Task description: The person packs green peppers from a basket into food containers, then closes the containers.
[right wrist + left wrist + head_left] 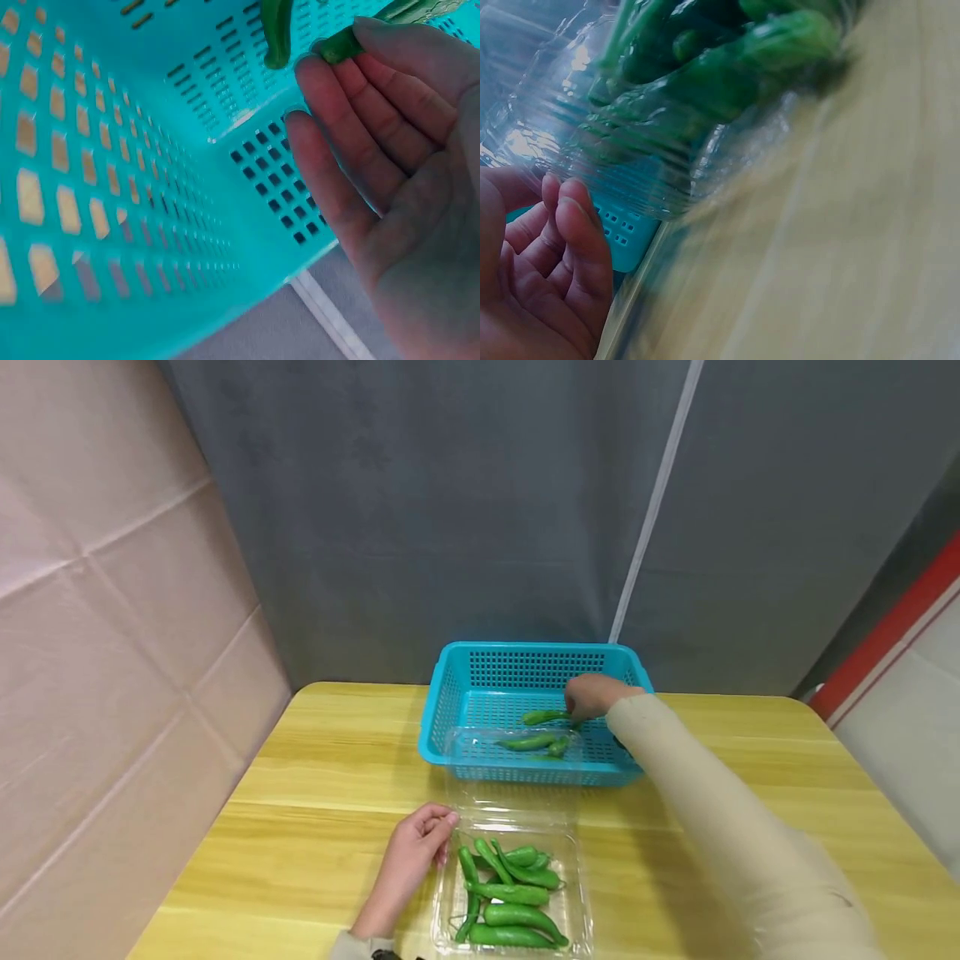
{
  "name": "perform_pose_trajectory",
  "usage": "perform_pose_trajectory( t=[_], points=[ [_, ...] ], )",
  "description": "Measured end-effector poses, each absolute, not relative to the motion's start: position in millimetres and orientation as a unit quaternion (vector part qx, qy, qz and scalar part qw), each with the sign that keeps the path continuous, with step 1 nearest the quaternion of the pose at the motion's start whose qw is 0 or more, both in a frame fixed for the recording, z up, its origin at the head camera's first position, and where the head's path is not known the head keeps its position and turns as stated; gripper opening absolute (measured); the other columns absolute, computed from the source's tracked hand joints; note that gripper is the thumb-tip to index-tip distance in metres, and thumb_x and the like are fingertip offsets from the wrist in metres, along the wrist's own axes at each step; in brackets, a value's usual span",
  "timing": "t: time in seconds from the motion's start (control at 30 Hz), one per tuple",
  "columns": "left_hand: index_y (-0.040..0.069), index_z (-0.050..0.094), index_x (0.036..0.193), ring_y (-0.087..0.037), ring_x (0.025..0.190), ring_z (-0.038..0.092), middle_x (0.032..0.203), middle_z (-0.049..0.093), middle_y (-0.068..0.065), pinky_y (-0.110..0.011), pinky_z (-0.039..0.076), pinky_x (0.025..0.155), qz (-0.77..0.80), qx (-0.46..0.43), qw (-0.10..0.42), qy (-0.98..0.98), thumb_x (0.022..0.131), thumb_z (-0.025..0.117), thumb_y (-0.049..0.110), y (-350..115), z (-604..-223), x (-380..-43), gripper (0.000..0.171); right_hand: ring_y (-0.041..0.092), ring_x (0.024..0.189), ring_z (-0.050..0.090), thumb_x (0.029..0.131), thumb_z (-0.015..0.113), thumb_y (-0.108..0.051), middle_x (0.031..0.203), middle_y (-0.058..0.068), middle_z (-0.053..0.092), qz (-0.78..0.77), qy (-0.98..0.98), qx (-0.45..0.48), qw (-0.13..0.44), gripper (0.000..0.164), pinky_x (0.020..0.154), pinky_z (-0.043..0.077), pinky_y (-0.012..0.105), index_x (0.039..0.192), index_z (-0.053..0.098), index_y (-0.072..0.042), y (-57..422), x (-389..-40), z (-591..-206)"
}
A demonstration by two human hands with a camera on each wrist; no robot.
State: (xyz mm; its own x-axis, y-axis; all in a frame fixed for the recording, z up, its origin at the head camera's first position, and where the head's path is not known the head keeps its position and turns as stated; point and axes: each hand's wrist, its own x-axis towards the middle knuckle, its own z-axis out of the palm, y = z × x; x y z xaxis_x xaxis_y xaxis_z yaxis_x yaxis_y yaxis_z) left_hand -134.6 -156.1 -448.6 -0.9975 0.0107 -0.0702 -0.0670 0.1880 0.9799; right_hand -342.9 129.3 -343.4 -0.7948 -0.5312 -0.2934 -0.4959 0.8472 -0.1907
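Note:
My right hand (596, 695) reaches down inside the blue plastic basket (427, 727). In the right wrist view, its thumb and fingertips pinch the end of a green pepper (341, 48). A second green pepper (277, 34) lies nearby on the basket floor. Nearer to me, my left hand (414, 850) pinches the left edge of a clear plastic container (582, 906) by the hinge. Several green peppers (517, 914) fill its bottom half. The container's raised clear lid (513, 795) overlaps the basket's front wall in the head view.
Several more peppers (529, 742) lie in the basket, seen partly through the lid. Everything stands on a wooden table (322, 785). A grey curtain (420, 510) hangs right behind the basket, and a pale sheet (112, 652) covers the left side.

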Motion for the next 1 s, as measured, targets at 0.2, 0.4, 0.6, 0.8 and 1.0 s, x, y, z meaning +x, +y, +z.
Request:
perform_pose_trajectory(
  t=[0.2, 0.4, 0.6, 0.8, 1.0],
  points=[
    [0.009, 0.06, 0.097, -0.014, 0.049, 0.049, 0.064, 0.055, -0.009, -0.025, 0.046, 0.043, 0.635, -0.019, 0.026, 0.772, 0.083, 0.06, 0.038, -153.4, -444.8, -132.1, 0.032, 0.013, 0.051, 0.014, 0.08, 0.052, -0.001, 0.056, -0.004, 0.018, -0.056, 0.946, -0.29, 0.136, 0.034, 0.046, 0.017, 0.028, 0.057, 0.034, -0.018, 143.8, -331.5, -322.2],
    [0.011, 0.06, 0.097, -0.014, 0.049, 0.05, 0.065, 0.055, -0.01, -0.026, 0.047, 0.044, 0.631, -0.019, 0.026, 0.775, 0.084, 0.06, 0.036, -151.8, -439.6, -129.6, 0.028, 0.012, 0.056, 0.032, 0.083, 0.055, -0.009, 0.062, -0.005, 0.037, -0.054, 0.946, -0.304, 0.097, 0.007, 0.053, 0.03, 0.028, 0.078, 0.058, -0.014, 154.0, -318.3, -302.9],
    [0.01, 0.06, 0.098, -0.015, 0.05, 0.05, 0.066, 0.056, -0.012, -0.026, 0.047, 0.044, 0.63, -0.018, 0.027, 0.776, 0.083, 0.06, 0.035, -151.4, -438.5, -128.1, 0.029, 0.012, 0.059, 0.037, 0.083, 0.056, -0.011, 0.064, -0.003, 0.042, -0.059, 0.944, -0.322, 0.049, 0.004, 0.057, 0.031, 0.03, 0.081, 0.058, -0.014, 156.5, -296.7, -286.8],
    [0.01, 0.06, 0.099, -0.015, 0.05, 0.05, 0.068, 0.057, -0.013, -0.025, 0.047, 0.044, 0.626, -0.024, 0.032, 0.779, 0.084, 0.06, 0.036, -151.0, -436.4, -127.5, 0.03, 0.012, 0.055, 0.029, 0.084, 0.056, -0.012, 0.06, -0.003, 0.029, -0.061, 0.943, -0.327, 0.004, 0.012, 0.054, 0.025, 0.029, 0.074, 0.051, -0.015, 158.6, -276.4, -272.2],
    [0.009, 0.06, 0.101, -0.015, 0.05, 0.05, 0.068, 0.057, -0.013, -0.026, 0.046, 0.043, 0.632, -0.023, 0.035, 0.774, 0.085, 0.059, 0.033, -150.9, -435.1, -128.0, 0.028, 0.01, 0.059, 0.042, 0.083, 0.062, -0.017, 0.07, -0.007, 0.048, -0.057, 0.937, -0.342, -0.046, 0.005, 0.054, 0.035, 0.026, 0.084, 0.057, -0.016, 157.8, -249.5, -254.4]
  ],
)
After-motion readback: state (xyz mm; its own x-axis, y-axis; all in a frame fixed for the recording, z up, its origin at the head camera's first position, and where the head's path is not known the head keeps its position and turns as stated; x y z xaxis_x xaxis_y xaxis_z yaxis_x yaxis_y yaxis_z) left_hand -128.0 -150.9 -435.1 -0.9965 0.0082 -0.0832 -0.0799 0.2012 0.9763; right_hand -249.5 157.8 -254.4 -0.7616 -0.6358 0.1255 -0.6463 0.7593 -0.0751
